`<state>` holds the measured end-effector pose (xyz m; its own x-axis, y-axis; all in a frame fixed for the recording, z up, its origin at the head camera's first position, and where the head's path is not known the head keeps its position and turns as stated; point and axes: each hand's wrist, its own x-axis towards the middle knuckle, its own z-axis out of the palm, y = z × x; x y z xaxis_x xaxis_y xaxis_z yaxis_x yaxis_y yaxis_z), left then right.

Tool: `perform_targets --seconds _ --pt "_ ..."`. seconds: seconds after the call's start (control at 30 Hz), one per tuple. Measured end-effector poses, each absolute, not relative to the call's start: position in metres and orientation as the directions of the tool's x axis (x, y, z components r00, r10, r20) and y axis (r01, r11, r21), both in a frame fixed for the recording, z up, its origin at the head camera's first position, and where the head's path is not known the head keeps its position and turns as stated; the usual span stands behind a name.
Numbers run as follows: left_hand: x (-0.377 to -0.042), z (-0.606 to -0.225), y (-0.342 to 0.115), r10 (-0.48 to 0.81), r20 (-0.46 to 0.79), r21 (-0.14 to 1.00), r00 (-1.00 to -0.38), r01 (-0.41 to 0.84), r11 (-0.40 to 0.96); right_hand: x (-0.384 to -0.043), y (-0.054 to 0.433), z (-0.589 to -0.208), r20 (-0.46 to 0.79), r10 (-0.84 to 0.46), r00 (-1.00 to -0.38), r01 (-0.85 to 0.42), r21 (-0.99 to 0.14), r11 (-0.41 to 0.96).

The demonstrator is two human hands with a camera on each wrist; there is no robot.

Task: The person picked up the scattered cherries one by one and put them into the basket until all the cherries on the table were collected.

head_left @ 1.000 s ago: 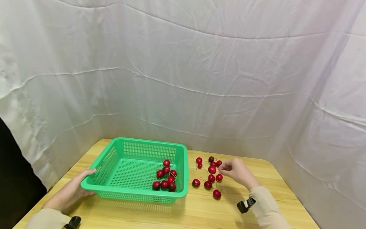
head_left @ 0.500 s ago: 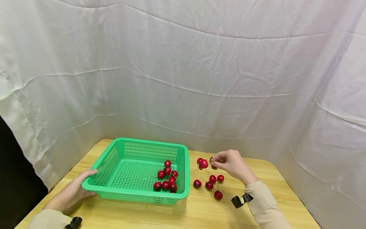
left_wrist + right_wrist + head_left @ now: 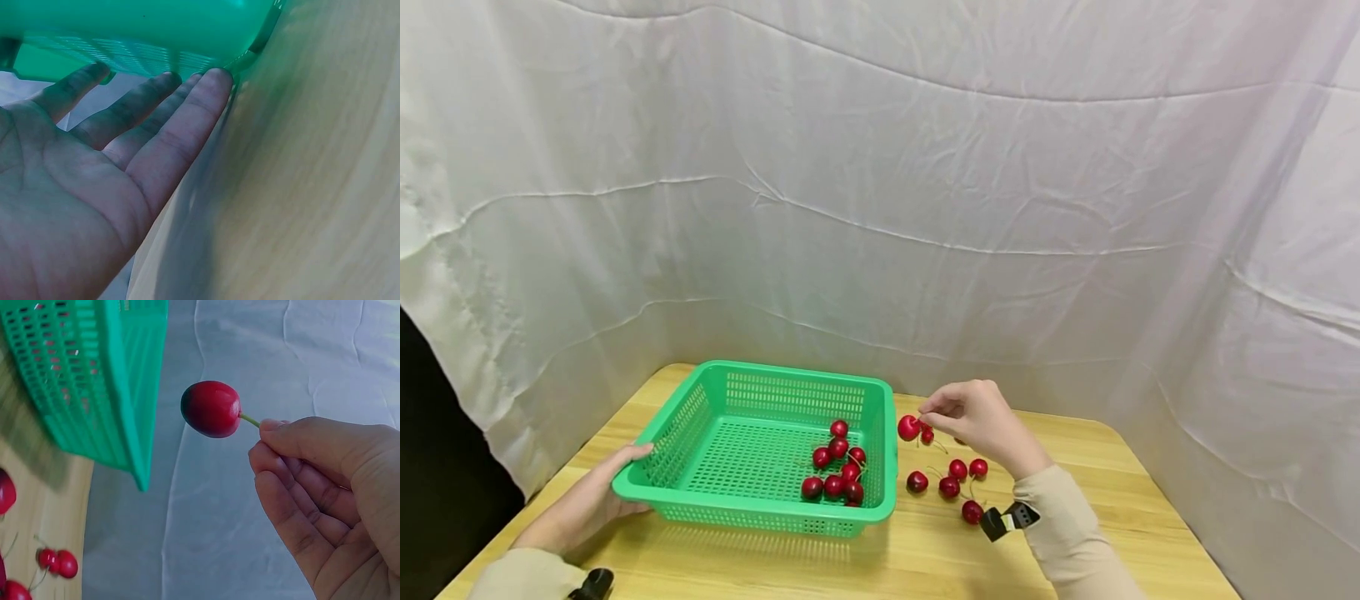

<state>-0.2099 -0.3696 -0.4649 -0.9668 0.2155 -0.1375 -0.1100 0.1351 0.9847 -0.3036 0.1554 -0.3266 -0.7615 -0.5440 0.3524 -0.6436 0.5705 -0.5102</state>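
My right hand [image 3: 977, 421] pinches a red cherry [image 3: 908, 427] by its stem, just right of the basket. In the right wrist view, thumb and fingertips hold the green stem and the cherry [image 3: 211, 409] sticks out towards the basket wall. At the left end of the green plastic basket [image 3: 752, 515], my left hand [image 3: 591, 500] holds the rim, thumb on top and fingers beneath. The left wrist view shows those fingers [image 3: 181, 137] nearly straight against the basket's outer side; the thumb is hidden there. Several cherries [image 3: 833, 486] lie inside the basket's right part.
Loose cherries [image 3: 949, 487] lie on the wooden table [image 3: 1075, 517] right of the basket. A small pair [image 3: 927, 435] sits behind the held cherry, and another is partly covered by the right hand. A pale curtain [image 3: 880, 208] hangs behind the table.
My right hand has lifted the cherry by its stem from the cluster and carried it left towards the basket's right rim. The left hand and the basket have hardly moved.
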Motion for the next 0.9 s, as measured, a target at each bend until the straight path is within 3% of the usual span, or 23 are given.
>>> perform_targets --seconds 0.5,0.9 --pt "-0.209 -0.462 -0.367 0.197 -0.148 0.984 -0.969 -0.123 0.133 -0.299 0.11 -0.34 0.268 -0.696 -0.666 -0.719 -0.479 0.504" --pt "-0.209 -0.464 -0.367 0.195 -0.148 0.983 -0.97 -0.122 0.136 -0.296 0.097 -0.353 0.187 -0.731 -0.656 -0.702 -0.507 0.5"
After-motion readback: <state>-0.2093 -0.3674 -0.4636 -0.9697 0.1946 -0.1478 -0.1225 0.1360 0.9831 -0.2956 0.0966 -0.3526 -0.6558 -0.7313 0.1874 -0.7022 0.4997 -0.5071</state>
